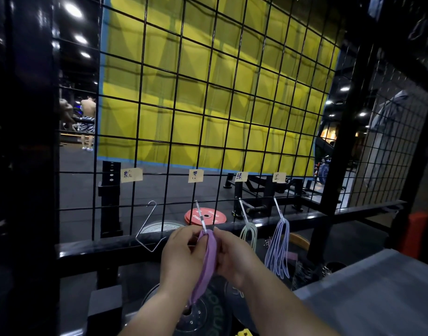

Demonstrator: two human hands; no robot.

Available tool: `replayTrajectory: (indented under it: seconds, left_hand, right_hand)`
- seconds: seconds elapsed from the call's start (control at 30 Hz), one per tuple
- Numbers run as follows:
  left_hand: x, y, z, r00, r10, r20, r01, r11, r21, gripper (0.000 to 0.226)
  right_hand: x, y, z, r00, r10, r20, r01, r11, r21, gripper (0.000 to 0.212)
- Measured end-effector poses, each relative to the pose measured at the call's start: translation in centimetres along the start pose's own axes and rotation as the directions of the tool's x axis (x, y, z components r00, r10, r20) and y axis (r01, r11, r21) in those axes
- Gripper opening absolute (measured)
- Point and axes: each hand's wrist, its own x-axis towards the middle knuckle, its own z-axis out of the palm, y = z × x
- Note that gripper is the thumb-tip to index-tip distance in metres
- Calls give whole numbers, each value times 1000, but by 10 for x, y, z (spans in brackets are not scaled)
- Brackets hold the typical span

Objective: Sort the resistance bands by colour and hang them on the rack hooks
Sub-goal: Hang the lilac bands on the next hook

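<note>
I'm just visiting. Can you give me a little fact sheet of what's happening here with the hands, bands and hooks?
left hand: pinches the purple band near its top
right hand: pinches the same band, opposite side
band position: held at the lower end of the second hook
green bands: hanging on third hook
pale blue bands: hanging on fourth hook
first hook: bare
paper labels: one above each hook

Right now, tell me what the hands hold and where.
The left hand and right hand both pinch the purple band at its top end, at a hook.
</note>
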Motion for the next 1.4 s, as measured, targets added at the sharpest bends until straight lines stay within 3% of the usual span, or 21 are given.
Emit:
replayTrajectory:
  seconds: [0.1,0.27,0.4,0.53,0.63,0.77,1.03,1.17,1.4]
  left_hand:
    - [2,-1,3,1000,14,-17,-15,1000,-23,24]
    - [2,5,5,997,-72,17,74,976,-205,25]
    - [1,5,4,994,-92,56,103,969,-225,16]
    - [0,8,2,992,-102,73,116,969,-219,23]
    - [0,9,1,978,-160,137,196,928,-316,30]
    - [2,13,-1,952,-263,159,307,818,-487,20]
    - [12,4,0,908,-366,203,416,733,-539,20]
    - [13,1,0,917,-354,182,396,759,-517,26]
    - [11,3,0,960,-257,112,280,892,-356,27]
  right_hand:
    - [-1,-1,-2,999,-7,35,7,1000,4,37]
    - [-4,-6,-3,996,-31,89,32,999,-12,33]
    - [-2,-5,-4,996,-51,76,53,998,-21,32]
    - [-1,0,-6,997,-51,51,55,995,-84,35]
    - [3,3,-5,993,-108,45,113,986,-125,34]
    - [6,-1,-3,984,-171,41,175,970,-171,29]
    - [13,-4,0,979,-204,1,195,934,-298,22]
    - [14,-9,-6,978,-207,6,196,917,-348,26]
    - [7,14,-12,990,-133,56,144,926,-348,36]
